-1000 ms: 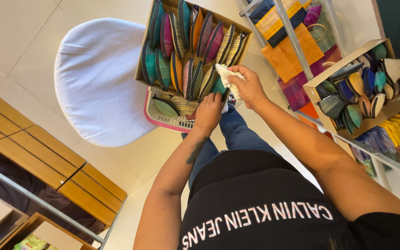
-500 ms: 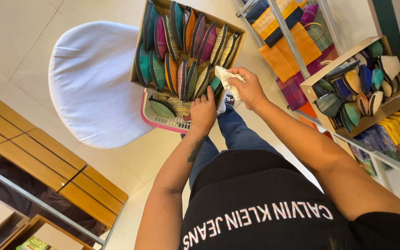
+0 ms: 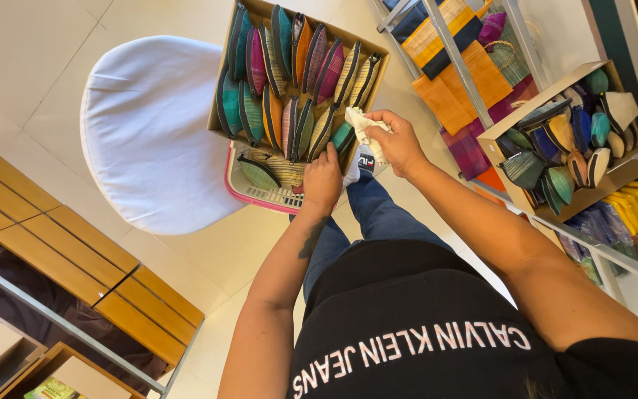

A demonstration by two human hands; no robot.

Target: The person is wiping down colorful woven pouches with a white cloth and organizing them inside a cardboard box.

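A cardboard box (image 3: 224, 81) packed with several upright woven pouches in teal, pink, orange and striped colours sits on a pink-rimmed white basket (image 3: 254, 193) in front of me. My left hand (image 3: 323, 177) reaches into the near end of the box, fingers among the pouches by a teal pouch (image 3: 342, 136). My right hand (image 3: 396, 140) hovers at the box's near right corner, closed around a crumpled white cloth (image 3: 364, 125).
A white-covered chair (image 3: 149, 133) stands left of the box. Right of me, a shelf holds a second box of pouches (image 3: 563, 148) and folded orange and purple fabrics (image 3: 455, 81). Wooden slatted benches (image 3: 53, 251) lie at lower left.
Both hands have stayed at the box's near edge; the view has shifted slightly, and my left hand has pushed a little deeper among the pouches.
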